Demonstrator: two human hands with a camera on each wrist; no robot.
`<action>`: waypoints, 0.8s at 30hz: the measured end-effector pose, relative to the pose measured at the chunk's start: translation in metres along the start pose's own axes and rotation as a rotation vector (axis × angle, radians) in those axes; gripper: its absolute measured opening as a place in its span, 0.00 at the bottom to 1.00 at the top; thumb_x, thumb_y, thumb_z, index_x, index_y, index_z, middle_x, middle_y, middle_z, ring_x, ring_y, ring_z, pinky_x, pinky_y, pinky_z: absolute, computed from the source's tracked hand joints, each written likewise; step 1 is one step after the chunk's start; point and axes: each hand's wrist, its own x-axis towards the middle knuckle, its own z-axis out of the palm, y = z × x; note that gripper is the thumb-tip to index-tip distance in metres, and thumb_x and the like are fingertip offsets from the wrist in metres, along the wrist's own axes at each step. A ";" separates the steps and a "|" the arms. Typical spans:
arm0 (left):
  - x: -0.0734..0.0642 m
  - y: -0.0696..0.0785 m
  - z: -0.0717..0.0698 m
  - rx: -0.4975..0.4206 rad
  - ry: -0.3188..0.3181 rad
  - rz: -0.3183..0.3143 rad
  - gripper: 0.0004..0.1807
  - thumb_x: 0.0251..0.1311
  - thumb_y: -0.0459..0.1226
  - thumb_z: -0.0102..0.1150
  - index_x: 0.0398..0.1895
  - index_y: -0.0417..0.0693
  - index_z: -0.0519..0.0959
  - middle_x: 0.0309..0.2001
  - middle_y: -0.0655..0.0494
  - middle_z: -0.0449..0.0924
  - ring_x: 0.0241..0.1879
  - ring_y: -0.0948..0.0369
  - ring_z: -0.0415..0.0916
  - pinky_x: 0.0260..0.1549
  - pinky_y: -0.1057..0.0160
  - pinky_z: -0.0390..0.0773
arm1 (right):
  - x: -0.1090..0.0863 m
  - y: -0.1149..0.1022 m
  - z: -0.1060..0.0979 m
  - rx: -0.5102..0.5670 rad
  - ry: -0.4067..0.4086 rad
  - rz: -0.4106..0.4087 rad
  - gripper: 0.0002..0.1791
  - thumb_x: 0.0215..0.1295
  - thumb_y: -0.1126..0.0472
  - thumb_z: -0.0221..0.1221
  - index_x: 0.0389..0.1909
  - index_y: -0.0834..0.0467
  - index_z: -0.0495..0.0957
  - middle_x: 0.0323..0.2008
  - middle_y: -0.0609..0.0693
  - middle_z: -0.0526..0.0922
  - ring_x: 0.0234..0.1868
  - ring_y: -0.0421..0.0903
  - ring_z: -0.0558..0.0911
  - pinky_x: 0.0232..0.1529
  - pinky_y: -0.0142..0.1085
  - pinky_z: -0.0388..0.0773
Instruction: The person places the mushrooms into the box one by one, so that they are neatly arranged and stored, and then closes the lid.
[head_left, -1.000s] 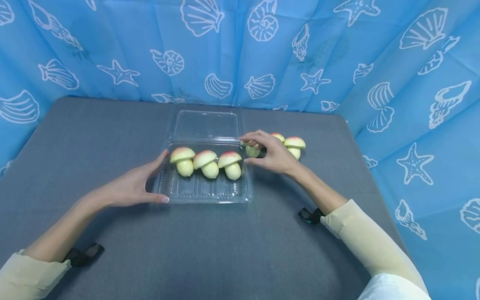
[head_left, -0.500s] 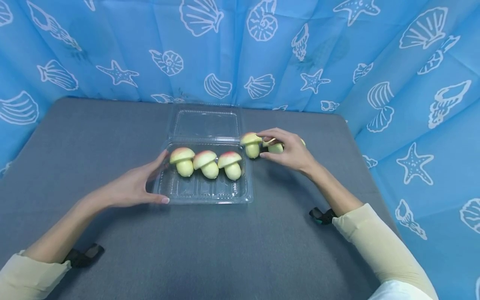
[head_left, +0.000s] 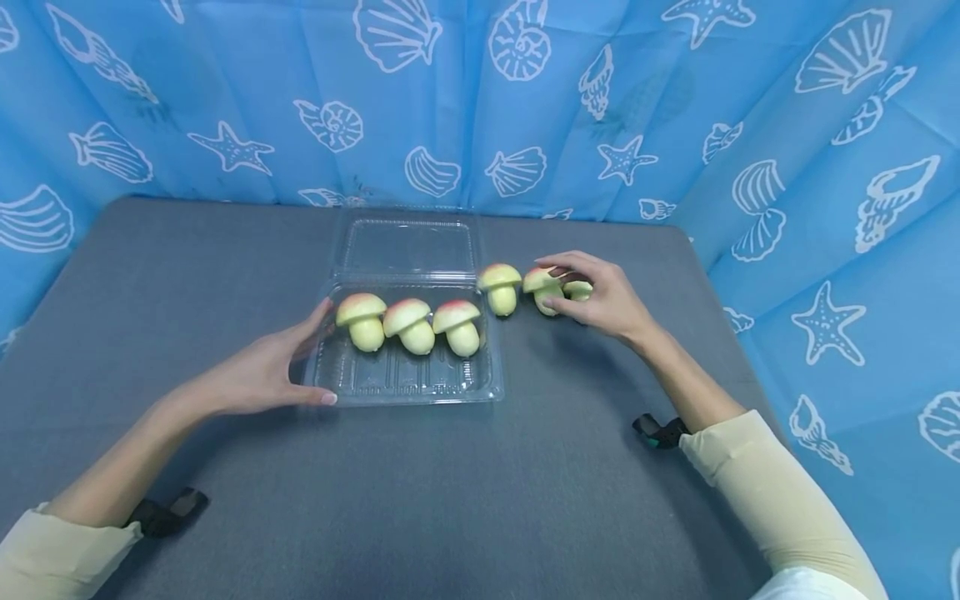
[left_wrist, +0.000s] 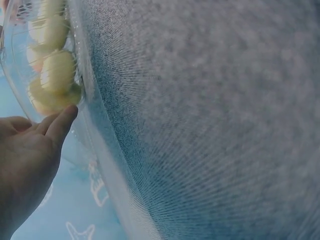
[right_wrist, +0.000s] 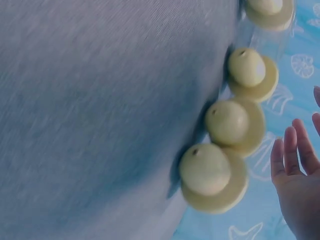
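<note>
A clear plastic clamshell container (head_left: 420, 382) lies with its lid (head_left: 411, 246) folded back. Three toy mushrooms, pale yellow-green with reddish cap tops, lie in a row inside, the middle one (head_left: 411, 327) between two others. My left hand (head_left: 251, 375) spans the container's left side, thumb at the front corner, straight fingers along the wall. Three more mushrooms lie to the right: one (head_left: 500, 289) beside the container, a second (head_left: 543, 290), and a third (head_left: 577, 291) partly hidden behind my right hand (head_left: 607, 300). That hand hovers there, fingers loosely bent; the right wrist view shows it apart from the mushrooms.
Grey cloth covers the table (head_left: 450, 500). A blue curtain (head_left: 300, 100) with white shell and starfish prints hangs along the back and right sides. Black wrist cameras show at both sleeves.
My right hand has moved right, away from the mushroom beside the container, uncovering it and then the second one. The left hand and the container stay in place.
</note>
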 end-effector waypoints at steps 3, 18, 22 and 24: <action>0.000 -0.001 0.000 -0.001 0.001 0.001 0.70 0.50 0.53 0.75 0.80 0.50 0.29 0.78 0.39 0.41 0.70 0.40 0.59 0.69 0.41 0.57 | -0.003 -0.003 -0.005 0.010 0.012 0.024 0.25 0.56 0.75 0.68 0.57 0.70 0.77 0.54 0.67 0.79 0.51 0.67 0.79 0.53 0.57 0.77; -0.001 -0.002 0.000 -0.007 0.005 -0.012 0.69 0.51 0.53 0.75 0.80 0.51 0.29 0.77 0.37 0.46 0.71 0.40 0.58 0.69 0.40 0.57 | -0.016 0.009 -0.022 -0.018 0.064 0.106 0.24 0.59 0.74 0.67 0.58 0.68 0.77 0.51 0.60 0.80 0.50 0.57 0.78 0.59 0.55 0.72; -0.001 -0.002 -0.001 -0.011 0.000 -0.014 0.69 0.51 0.53 0.75 0.80 0.51 0.29 0.77 0.37 0.46 0.71 0.41 0.57 0.69 0.41 0.57 | -0.020 0.017 -0.026 -0.016 0.073 0.146 0.24 0.61 0.73 0.66 0.59 0.67 0.77 0.53 0.60 0.80 0.55 0.55 0.77 0.62 0.52 0.70; -0.001 -0.002 -0.001 -0.012 0.000 -0.009 0.69 0.51 0.53 0.74 0.80 0.50 0.29 0.77 0.36 0.46 0.71 0.40 0.57 0.69 0.41 0.57 | -0.022 0.020 -0.028 -0.031 0.081 0.165 0.24 0.61 0.72 0.66 0.59 0.66 0.77 0.54 0.61 0.79 0.58 0.52 0.75 0.63 0.52 0.70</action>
